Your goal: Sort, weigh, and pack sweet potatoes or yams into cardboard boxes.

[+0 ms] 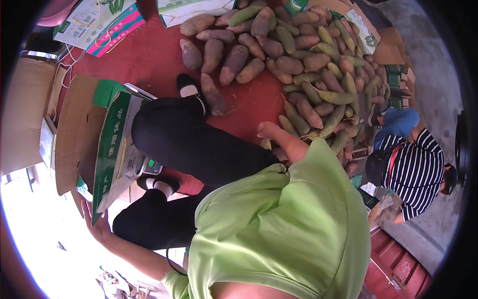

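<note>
lime shirt [279,224] looms on my remote feed. the box [110,149] stands ahead of the left hand [99,226], which touches its near corner, perhaps steadying it, grip unclear. roots [315,62] heap beyond the right hand [269,130]; its closure i can't tell.

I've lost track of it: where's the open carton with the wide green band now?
The carton is at the left of the head view, with the left hand at its lower corner and a lit display beside its right side.
</note>
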Demonstrator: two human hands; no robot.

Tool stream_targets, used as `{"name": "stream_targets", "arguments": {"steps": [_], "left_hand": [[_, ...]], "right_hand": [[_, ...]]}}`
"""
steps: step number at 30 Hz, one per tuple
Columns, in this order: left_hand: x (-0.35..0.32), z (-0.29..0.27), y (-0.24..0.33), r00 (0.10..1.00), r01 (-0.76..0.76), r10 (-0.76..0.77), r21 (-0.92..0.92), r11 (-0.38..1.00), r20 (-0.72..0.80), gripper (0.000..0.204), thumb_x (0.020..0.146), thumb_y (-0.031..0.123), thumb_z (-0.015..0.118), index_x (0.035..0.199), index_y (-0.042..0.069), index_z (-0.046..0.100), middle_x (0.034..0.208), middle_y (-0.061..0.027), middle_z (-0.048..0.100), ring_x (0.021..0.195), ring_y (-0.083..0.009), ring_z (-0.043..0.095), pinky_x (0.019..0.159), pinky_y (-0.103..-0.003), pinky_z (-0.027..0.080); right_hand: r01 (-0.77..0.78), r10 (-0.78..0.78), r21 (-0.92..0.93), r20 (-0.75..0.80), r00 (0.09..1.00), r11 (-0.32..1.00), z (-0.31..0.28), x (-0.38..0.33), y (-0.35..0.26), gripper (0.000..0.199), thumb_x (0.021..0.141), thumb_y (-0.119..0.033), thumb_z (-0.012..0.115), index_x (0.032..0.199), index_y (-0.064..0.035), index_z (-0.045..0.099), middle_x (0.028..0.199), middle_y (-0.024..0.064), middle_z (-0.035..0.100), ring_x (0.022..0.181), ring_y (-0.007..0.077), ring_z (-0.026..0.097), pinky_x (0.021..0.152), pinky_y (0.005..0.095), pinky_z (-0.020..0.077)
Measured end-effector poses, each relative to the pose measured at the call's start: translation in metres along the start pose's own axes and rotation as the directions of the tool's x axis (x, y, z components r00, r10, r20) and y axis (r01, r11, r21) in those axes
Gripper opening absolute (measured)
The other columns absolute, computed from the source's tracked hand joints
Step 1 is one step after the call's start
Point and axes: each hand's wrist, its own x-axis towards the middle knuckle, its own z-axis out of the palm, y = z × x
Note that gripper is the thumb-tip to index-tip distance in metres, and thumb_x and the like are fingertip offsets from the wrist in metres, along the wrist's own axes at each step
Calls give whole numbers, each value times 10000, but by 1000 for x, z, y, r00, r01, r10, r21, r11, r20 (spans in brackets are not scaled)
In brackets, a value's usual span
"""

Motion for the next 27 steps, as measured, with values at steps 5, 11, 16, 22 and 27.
{"name": "stream_targets", "arguments": {"steps": [5,11,16,22,27], "left_hand": [[3,-10,0,1000,15,-15,16,1000,10,442,927,225,385,1351,99,377,1400,-117,262,1243,-247,339,979,-429,303],[2,-9,1,1000,1,-2,-48,999,-9,432,929,214,392,1341,86,383,1376,-129,278,1246,-263,331,1005,-480,269],[11,6,-7,998,52,-49,-74,996,36,438,930,181,389,1352,70,356,1343,-127,307,1224,-303,358,995,-501,296],[8,-10,-13,981,-195,160,454,869,113,469,914,171,402,1372,101,335,1261,-97,418,1157,-261,449,944,-470,368],[14,-18,-13,992,-84,47,320,944,121,512,872,231,543,1345,123,380,1276,-73,421,1097,-252,483,894,-469,373]], "right_hand": [[-128,119,15,270,955,992,-19,-41,9,238,670,-263,632,803,-66,648,778,154,630,773,315,613,694,388,485],[-74,72,11,114,991,997,22,-50,55,302,649,-244,694,905,-95,635,741,140,622,740,289,616,700,353,479],[-181,279,592,-77,957,786,69,-36,47,487,639,-166,706,1092,-62,560,983,149,626,905,268,607,788,326,465],[-231,272,286,-111,956,930,60,-29,6,563,620,-405,716,1037,-53,575,1014,213,608,995,340,579,827,403,460],[-243,329,393,-166,930,887,42,-30,9,467,643,-339,721,996,-62,590,989,204,615,991,343,578,826,411,459]]}}
